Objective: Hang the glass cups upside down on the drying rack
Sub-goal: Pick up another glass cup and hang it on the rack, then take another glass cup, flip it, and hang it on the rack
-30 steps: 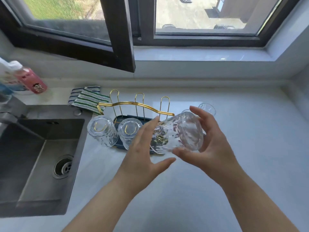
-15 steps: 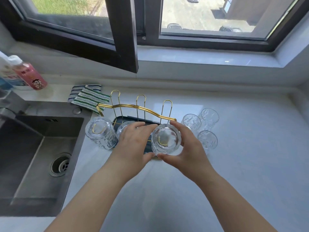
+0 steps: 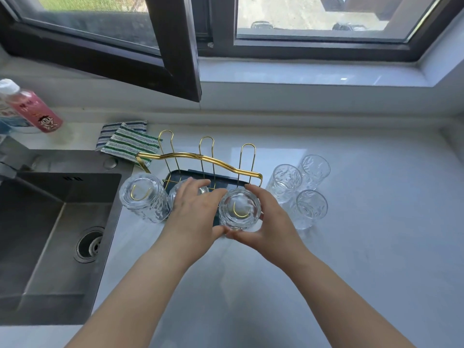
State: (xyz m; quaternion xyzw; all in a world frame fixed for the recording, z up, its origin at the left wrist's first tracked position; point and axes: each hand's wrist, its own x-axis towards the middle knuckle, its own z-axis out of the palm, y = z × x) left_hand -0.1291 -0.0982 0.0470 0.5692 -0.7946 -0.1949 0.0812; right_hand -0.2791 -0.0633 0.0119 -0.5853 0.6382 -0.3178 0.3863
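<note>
- Head view, the risk: the inverted glass cup [image 3: 239, 209] sits over the front right prong of the drying rack [image 3: 200, 159], the gold loop showing through its base. Whether it has settled fully on the wire cannot be told. If both hands let go early, I judge it could tip off the prong toward the front edge of the worktop [image 3: 364, 247] and crack.
- A second hazard: the left hand [image 3: 194, 212] lies across the middle cup [image 3: 187, 190], which is partly hidden beneath it. A careless withdrawal could nudge that cup, or knock the leftmost hung cup [image 3: 143, 198], which overhangs the sink [image 3: 57, 237] side of the rack.
- Three upright cups [image 3: 298, 189] wait just beside the rack's right end. The right forearm passes near them, so a wide swing could topple them against one another.
- Left hand's pose: fingers spread and extended forward over the rack's dark tray [image 3: 226, 177], thumb pressed to the near left side of the cup. It steadies more than grips.
- Right hand [image 3: 272, 222]: curled around the cup's right side, forefinger over the far rim of the base, thumb meeting the left thumb at the near side. Together they cradle the glass between them.
- A striped cloth [image 3: 128, 143] and a pink bottle [image 3: 35, 114] lie toward the back left corner, well apart from the work.
</note>
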